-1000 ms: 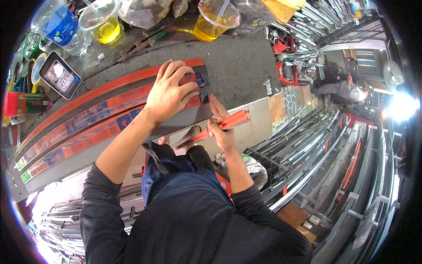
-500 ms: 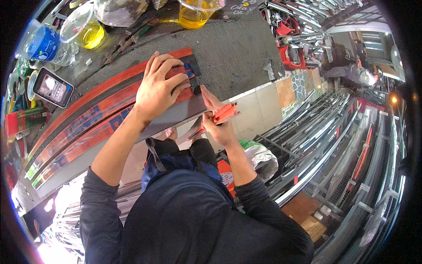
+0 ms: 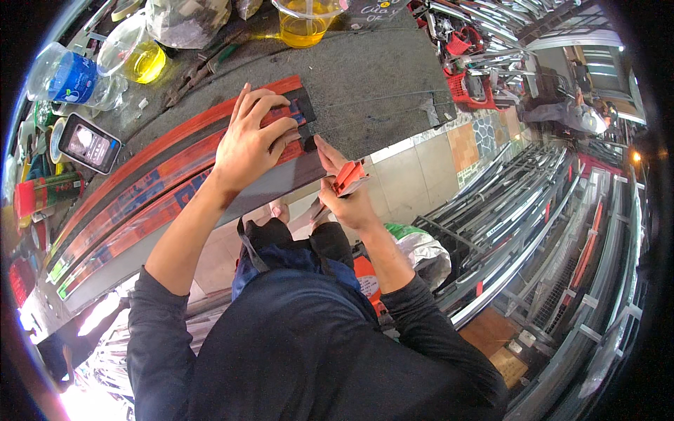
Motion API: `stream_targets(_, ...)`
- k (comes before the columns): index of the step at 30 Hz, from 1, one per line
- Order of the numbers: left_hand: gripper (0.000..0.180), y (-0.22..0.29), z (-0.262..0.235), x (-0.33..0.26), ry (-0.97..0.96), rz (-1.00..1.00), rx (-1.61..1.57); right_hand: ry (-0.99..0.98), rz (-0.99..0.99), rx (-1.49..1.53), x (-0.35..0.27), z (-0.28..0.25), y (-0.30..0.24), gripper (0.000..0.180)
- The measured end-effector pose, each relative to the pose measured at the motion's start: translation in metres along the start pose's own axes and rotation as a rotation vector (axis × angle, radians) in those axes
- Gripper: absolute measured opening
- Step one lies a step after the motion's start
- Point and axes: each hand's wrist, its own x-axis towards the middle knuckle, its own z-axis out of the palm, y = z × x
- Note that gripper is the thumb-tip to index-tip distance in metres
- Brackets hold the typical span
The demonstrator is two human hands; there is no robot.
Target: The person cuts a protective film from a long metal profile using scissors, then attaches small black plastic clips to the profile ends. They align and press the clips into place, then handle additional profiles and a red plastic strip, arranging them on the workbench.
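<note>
Two hands were in use: my left hand (image 3: 249,144) lay flat, fingers spread, pressing the long red-and-black strip (image 3: 140,203) onto the grey counter (image 3: 379,84). Right hand (image 3: 347,200) was clenched around one red cutter (image 3: 349,175) at the strip's end. Two cups of yellow liquid (image 3: 302,21), one blue-labelled bottle (image 3: 67,77), one phone (image 3: 88,144) at the back. Tiled floor below.

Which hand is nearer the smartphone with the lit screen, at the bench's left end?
Left. The left hand presses flat on the long red-and-black strip, a stretch right of the smartphone. The right hand, holding a red utility knife, sits farther right, off the bench edge.
</note>
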Motion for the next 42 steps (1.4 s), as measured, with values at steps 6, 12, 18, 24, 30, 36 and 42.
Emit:
stream_targets(6, 0.038, 0.008, -0.016, 0.006, 0.19, 0.076, -0.014, 0.025, 0.021, -0.008, 0.011, -0.01, -0.005, 0.079)
stream_targets(12, 0.037, 0.072, -0.044, -0.05, 0.427, -0.137, -0.083, 0.167, -0.21, -0.128, -0.005, -0.053, -0.074, 0.027)
stream_targets(18, 0.045, 0.136, 0.007, -0.1, 0.289, -0.348, 0.142, 0.171, -0.254, -0.333, -0.027, -0.099, -0.14, 0.011)
stream_targets(24, 0.056, 0.15, 0.052, -0.103, 0.358, -0.352, 0.38, -0.256, -0.112, -0.433, 0.002, -0.074, -0.091, 0.013)
stream_targets(30, 0.054, 0.162, 0.069, -0.106, 0.315, -0.384, 0.433, -0.308, -0.223, -0.525, 0.027, -0.066, -0.036, 0.018)
stream_targets(36, 0.047, 0.164, 0.08, -0.109, 0.392, -0.408, 0.394, -0.382, -0.247, -0.528, 0.02, -0.073, -0.022, 0.018)
stream_targets(42, 0.034, 0.162, 0.086, -0.104, 0.421, -0.437, 0.388, -0.419, -0.227, -0.593, 0.009, -0.076, -0.022, 0.021)
